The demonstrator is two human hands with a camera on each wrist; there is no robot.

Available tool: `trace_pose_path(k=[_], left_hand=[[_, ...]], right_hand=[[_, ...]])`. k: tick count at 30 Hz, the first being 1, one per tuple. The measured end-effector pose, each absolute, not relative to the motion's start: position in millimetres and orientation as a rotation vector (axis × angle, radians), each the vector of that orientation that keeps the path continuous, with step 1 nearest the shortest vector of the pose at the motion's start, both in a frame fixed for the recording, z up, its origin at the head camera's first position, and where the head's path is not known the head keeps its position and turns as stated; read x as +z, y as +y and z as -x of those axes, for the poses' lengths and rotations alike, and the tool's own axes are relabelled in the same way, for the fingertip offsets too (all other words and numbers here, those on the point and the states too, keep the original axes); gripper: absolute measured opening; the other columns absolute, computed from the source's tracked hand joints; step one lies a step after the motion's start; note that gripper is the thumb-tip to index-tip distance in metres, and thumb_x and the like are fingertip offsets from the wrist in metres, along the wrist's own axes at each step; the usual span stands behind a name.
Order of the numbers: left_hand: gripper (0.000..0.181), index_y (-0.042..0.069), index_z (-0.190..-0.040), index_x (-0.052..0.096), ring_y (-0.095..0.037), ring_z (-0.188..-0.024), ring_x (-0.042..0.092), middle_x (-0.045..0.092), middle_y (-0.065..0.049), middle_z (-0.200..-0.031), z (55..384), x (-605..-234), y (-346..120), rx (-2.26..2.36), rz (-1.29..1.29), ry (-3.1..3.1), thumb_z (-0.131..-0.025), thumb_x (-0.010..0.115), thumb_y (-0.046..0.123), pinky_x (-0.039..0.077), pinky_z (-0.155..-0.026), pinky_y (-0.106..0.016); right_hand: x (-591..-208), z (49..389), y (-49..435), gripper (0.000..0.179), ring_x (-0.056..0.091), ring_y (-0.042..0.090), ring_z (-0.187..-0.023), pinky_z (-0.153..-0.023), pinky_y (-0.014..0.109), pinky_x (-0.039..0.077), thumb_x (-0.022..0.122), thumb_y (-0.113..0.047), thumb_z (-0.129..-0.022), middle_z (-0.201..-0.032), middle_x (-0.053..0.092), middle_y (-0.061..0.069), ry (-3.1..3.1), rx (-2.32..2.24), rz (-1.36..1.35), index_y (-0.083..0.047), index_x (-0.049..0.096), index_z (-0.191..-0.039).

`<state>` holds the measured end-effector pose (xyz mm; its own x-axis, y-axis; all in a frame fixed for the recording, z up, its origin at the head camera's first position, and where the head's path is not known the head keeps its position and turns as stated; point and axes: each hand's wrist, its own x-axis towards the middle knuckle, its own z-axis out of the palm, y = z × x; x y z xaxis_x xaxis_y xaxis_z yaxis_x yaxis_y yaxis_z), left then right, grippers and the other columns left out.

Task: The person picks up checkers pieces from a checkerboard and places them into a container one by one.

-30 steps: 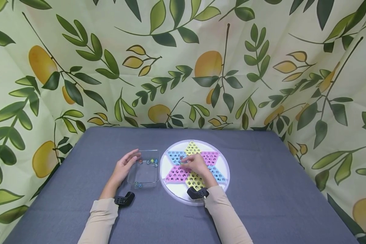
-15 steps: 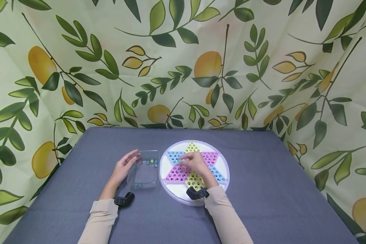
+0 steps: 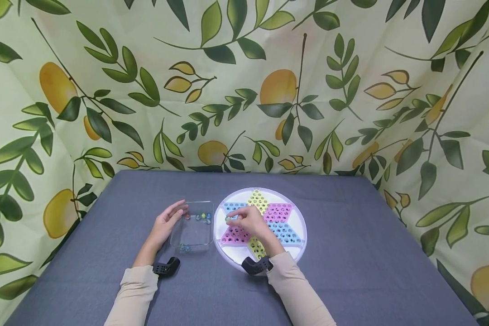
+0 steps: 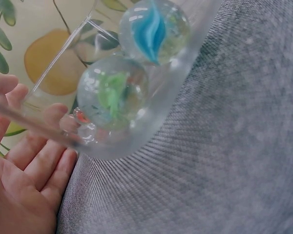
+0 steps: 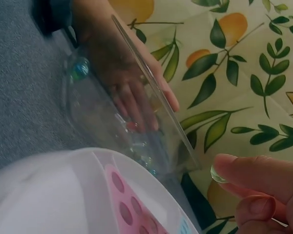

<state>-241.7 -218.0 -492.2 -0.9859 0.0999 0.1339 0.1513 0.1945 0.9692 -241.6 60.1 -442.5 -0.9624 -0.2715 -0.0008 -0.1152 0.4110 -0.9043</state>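
Observation:
My right hand (image 3: pixel 250 222) pinches a clear greenish marble (image 5: pixel 216 175) between thumb and fingertip, over the left side of a round white Chinese checkers board (image 3: pixel 299 217). The board's star of pink, blue and yellow holes is partly hidden under that hand. To the left stands a clear plastic box (image 3: pixel 191 245) with several marbles (image 3: pixel 203 215) along its far side and a few in its near left corner. My left hand (image 3: pixel 165 225) rests against the box's left side, fingers extended. Through the box wall, the left wrist view shows a green-swirled marble (image 4: pixel 112 92) and a blue-swirled one (image 4: pixel 154 31).
A grey cloth (image 3: pixel 350 253) covers the table. Behind it and along both sides hangs a curtain (image 3: pixel 244 131) printed with leaves and fruit. The box and the board stand close side by side. A black wrist camera (image 3: pixel 166 266) sits on the left wrist.
My right hand was low over the board's blue and pink holes. It has moved left towards the box, and the marble now shows at its fingertips. The left hand stays in place.

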Motion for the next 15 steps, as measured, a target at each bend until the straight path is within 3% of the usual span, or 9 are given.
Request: trace_pose_path(k=[15], left_hand=[[0.047,0.0,-0.143,0.041,0.02,-0.104,0.054,0.048,-0.03,-0.141,243.0,-493.9,-218.0,-1.937,0.273,-2.385,-0.103,0.046,0.024,0.039,-0.091,0.001]], right_hand=[[-448.7,230.8,36.3,0.022,0.036,0.001,-0.048,-0.045,0.014,0.027,0.075,-0.006,-0.078,-0.052,0.045,-0.01,2.474,-1.623,0.518,0.004,0.074,-0.098]])
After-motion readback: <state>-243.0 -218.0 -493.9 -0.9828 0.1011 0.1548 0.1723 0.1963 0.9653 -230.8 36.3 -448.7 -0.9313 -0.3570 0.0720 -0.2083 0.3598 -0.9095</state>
